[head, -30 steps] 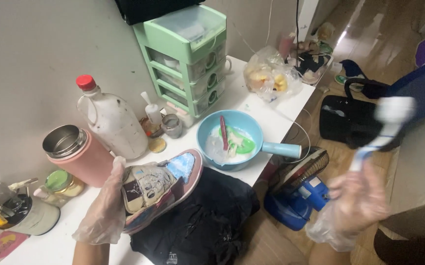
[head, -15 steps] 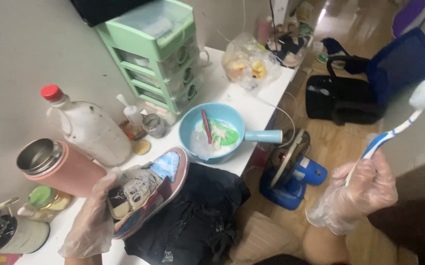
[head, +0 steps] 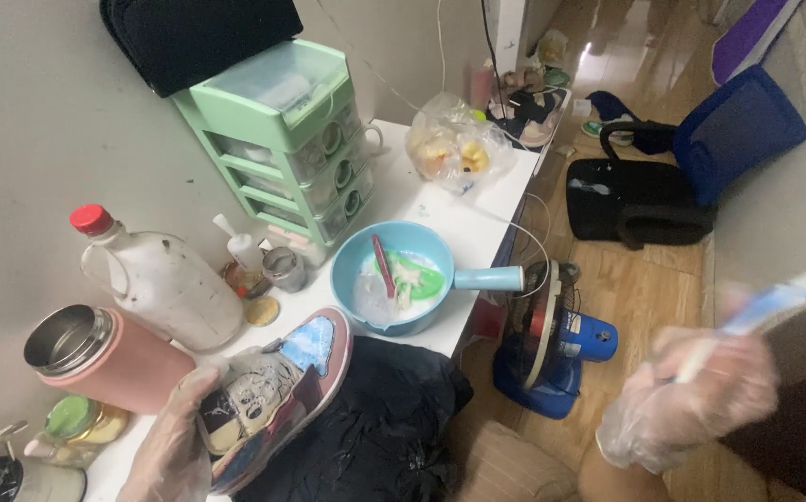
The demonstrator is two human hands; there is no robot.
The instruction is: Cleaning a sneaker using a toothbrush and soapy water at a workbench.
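Left hand, in a clear plastic glove: closed around the heel of a pink-and-blue sneaker, held sole-down over the front edge of the white bench. Right hand, gloved likewise: gripping a blurred blue-and-white toothbrush, well off the bench above the wooden floor. On the bench behind the sneaker: blue handled bowl, red-capped jug, pink flask, green drawer unit.

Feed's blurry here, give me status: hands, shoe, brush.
Left hand gloved, gripping sneaker over table edge. Right hand gloved, holding toothbrush out over floor, motion-blurred. Blue bowl beside sneaker.
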